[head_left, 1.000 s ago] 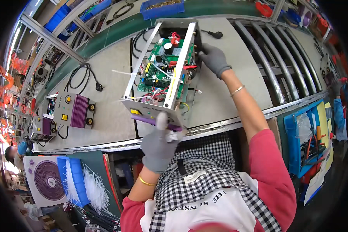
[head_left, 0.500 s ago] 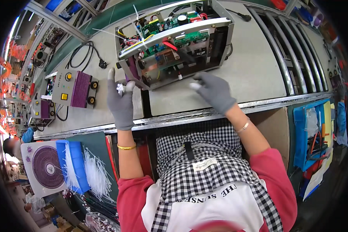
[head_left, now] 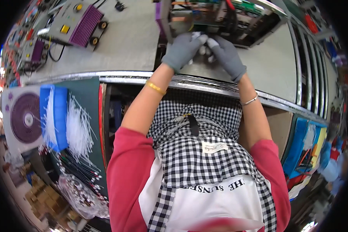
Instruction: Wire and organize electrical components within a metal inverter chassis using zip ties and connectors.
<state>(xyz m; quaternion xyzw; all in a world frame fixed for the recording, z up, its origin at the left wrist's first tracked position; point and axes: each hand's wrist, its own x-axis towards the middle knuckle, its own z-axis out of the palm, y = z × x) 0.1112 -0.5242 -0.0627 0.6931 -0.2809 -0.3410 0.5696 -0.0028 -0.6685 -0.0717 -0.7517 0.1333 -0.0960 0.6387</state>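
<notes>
My gloved left hand (head_left: 183, 51) and gloved right hand (head_left: 227, 57) meet at the near lower edge of an open metal chassis (head_left: 259, 33) with circuit boards and wiring inside. Bits of white show around the left fingertips, where the small white plastic pieces lie; the glove tips are pale too, so their outline is unclear. The fingers of my right hand are bent in against the left ones, and what they pinch is hidden. A purple panel (head_left: 162, 19) forms the chassis's left end. A red-and-black cable (head_left: 231, 13) hangs inside it.
Left on the bench stands a finished-looking purple-and-grey unit (head_left: 75, 25), with a power plug (head_left: 120, 5) behind. Metal rollers (head_left: 308, 73) lie to the right. Below left are a fan (head_left: 25, 116), a blue bin (head_left: 58, 120) and white cable ties (head_left: 79, 127); a blue tool tray (head_left: 297, 145) sits right.
My left hand has moved right from beside the chassis, carrying the white pieces to its front. My right hand has come in to meet it. The view has shifted, placing the chassis higher.
</notes>
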